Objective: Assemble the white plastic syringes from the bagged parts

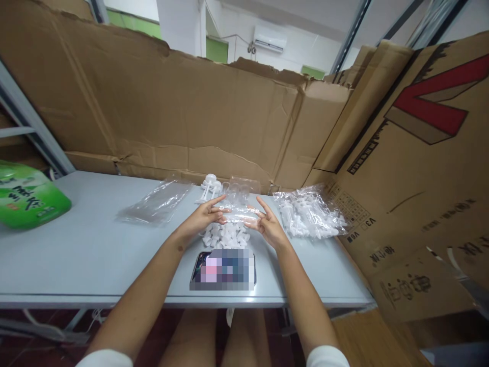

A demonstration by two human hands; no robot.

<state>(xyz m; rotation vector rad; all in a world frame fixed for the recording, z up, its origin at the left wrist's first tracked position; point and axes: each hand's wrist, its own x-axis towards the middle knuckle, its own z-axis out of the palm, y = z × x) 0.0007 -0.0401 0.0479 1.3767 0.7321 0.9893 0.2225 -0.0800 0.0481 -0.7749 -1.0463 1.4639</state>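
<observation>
Head view: the left hand (202, 216) and right hand (267, 224) each pinch an edge of the clear bag (239, 205), stretched between them just above the pile of white plastic parts (225, 235) on the table (95, 255) — a light, even, taut grip seems best, clear of the phone (223, 269).

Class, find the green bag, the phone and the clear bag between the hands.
green bag (26, 196): head view, its printed front.
phone (222, 270): head view, its screen.
clear bag (240, 198): head view, its middle.
</observation>
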